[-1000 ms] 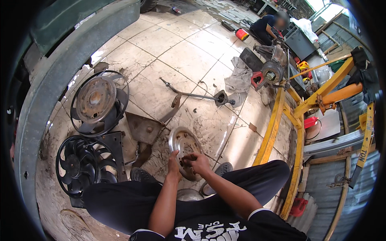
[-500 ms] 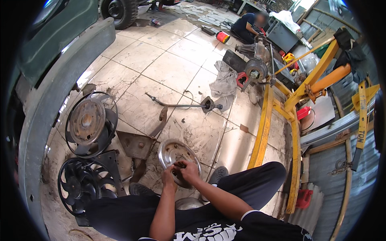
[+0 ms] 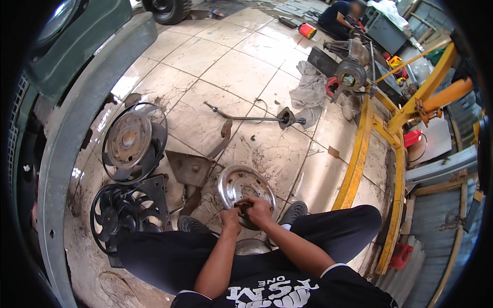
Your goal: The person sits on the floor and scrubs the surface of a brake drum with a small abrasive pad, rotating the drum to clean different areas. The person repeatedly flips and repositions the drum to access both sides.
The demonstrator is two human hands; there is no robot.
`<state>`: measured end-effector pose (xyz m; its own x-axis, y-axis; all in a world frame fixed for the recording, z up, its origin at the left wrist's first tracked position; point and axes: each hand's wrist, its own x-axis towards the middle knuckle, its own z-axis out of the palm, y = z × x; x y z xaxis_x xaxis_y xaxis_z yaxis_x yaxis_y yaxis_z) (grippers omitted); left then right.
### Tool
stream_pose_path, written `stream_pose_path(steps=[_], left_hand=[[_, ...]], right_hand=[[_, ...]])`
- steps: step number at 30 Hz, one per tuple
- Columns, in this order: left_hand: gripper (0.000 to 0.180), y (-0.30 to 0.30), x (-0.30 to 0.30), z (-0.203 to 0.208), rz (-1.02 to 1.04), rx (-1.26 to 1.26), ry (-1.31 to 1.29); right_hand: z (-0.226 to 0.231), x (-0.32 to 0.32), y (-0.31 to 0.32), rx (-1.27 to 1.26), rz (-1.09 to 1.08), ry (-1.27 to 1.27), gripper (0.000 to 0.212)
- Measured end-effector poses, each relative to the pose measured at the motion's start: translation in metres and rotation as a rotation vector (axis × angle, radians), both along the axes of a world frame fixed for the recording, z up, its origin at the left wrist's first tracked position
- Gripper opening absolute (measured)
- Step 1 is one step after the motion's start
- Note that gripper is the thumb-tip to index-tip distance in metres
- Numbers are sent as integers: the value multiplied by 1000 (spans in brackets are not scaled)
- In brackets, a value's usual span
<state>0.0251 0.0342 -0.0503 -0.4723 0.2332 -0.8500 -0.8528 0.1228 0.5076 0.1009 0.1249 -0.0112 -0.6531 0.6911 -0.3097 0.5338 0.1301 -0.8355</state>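
Note:
Both of my hands are together over a round, dished metal wheel cover (image 3: 239,183) with a shiny rim and a rust-stained face. My left hand (image 3: 230,218) is closed at its lower left part. Beside it, my right hand (image 3: 259,212) has its fingers bent inward, meeting the left. A small dark brown piece (image 3: 243,206) shows between the fingers; its kind is too small to tell. The cover stands tilted between my shoes, and my hands hide part of its lower half. Below my wrists lies another rounded metal piece (image 3: 252,247), partly covered by my legs.
To the left lie a black fan (image 3: 110,220), a rusty disc (image 3: 129,141) on a black ring, and a rusty bracket (image 3: 189,167). A long lever (image 3: 241,118) lies ahead. A yellow hoist frame (image 3: 354,159) stands at right. Another person (image 3: 336,19) crouches far back.
The view has shifted, so the surroundings appear farther right at the top and the floor parts higher. My hands stay together over the wheel cover, with the fingers slightly rearranged.

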Motion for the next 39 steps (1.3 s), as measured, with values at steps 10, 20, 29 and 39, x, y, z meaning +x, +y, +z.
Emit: stream_pose_path(steps=[10,20,29,39], left_hand=[[19,6,-4,3,88,112,-53],[20,1,-9,-6,90,94,-158],[31,1,-12,-30,58,159,-277],[36,-17,-3,-43,145,248,-334]], right_hand=[[-7,15,6,141,27,-106,24],[4,-11,0,108,-19,-71,22],[6,-18,1,6,-2,30,27],[-24,-8,-4,181,12,-12,21]])
